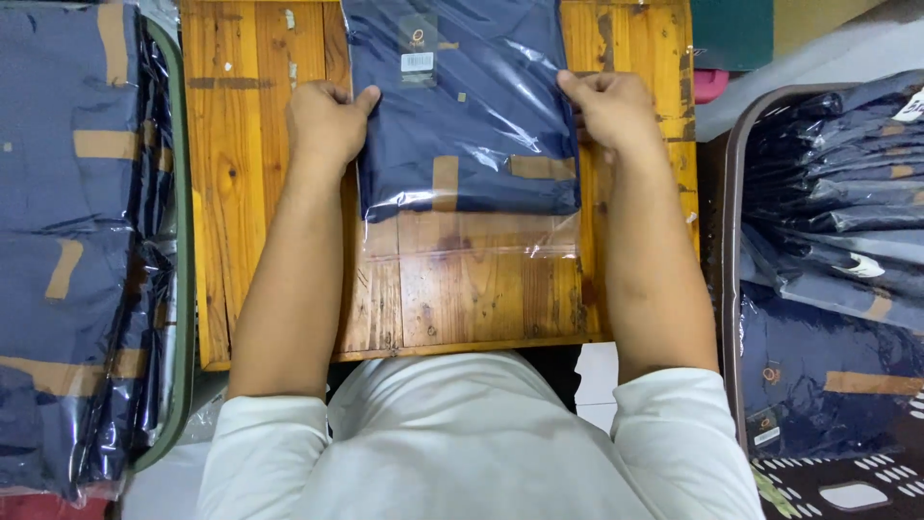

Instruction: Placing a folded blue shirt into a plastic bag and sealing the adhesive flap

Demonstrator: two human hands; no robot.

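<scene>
The folded navy garment in a clear plastic bag [462, 106] lies flat at the far edge of the wooden desk [250, 193], centred between its side edges, with the bag's empty open end trailing toward the near edge. The left hand [325, 120] presses on the bag's left edge and the right hand [611, 111] on its right edge, fingers curled down onto the plastic, so the package appears pinned square. Both forearms extend straight forward, roughly parallel. Stacked bagged garments [58, 241] fill a bin by the left edge; a basket [729, 289] of more stands by the right.
</scene>
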